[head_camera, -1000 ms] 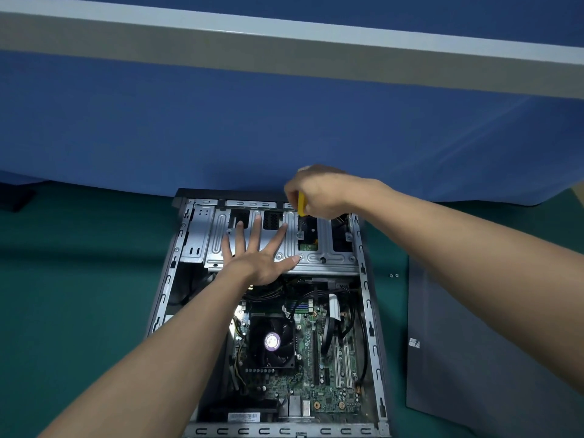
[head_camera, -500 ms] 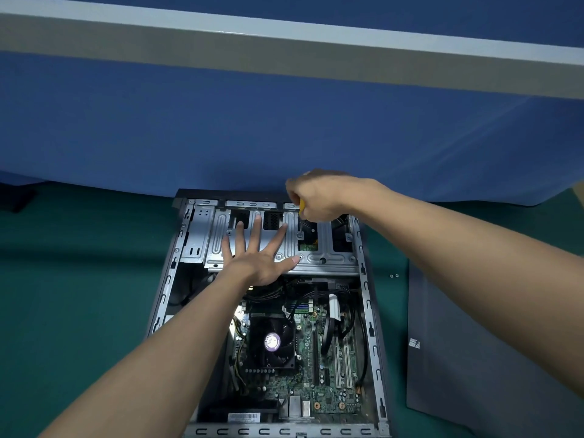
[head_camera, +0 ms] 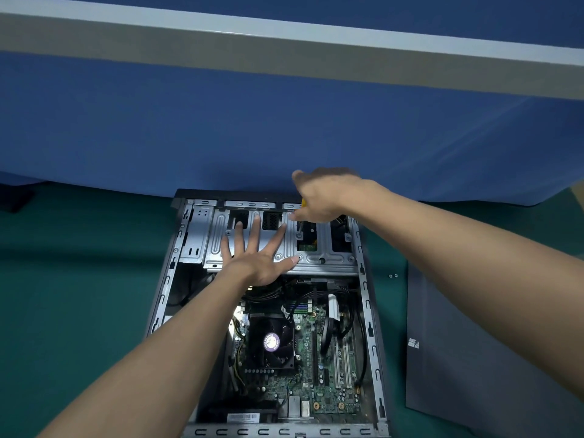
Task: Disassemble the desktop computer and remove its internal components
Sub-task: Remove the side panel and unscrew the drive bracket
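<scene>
An open desktop computer case (head_camera: 368,314) lies flat on the green table. Its silver drive cage (head_camera: 335,259) spans the far end. Nearer me, the motherboard (head_camera: 331,365) with a black CPU fan (head_camera: 271,341) is exposed. My left hand (head_camera: 256,257) lies flat on the drive cage with fingers spread. My right hand (head_camera: 325,194) is closed around a yellow-handled screwdriver (head_camera: 300,224), whose shaft points down at a screw on the cage's right part. Most of the handle is hidden in my fist.
The removed grey side panel (head_camera: 474,358) lies on the table right of the case. Two small screws (head_camera: 392,275) rest beside its far corner. A blue partition (head_camera: 284,128) stands directly behind the case. Green table surface (head_camera: 79,295) stretches to the left.
My right hand has shifted slightly with the screwdriver, turning over the screw. My left hand and the case have stayed in place.
</scene>
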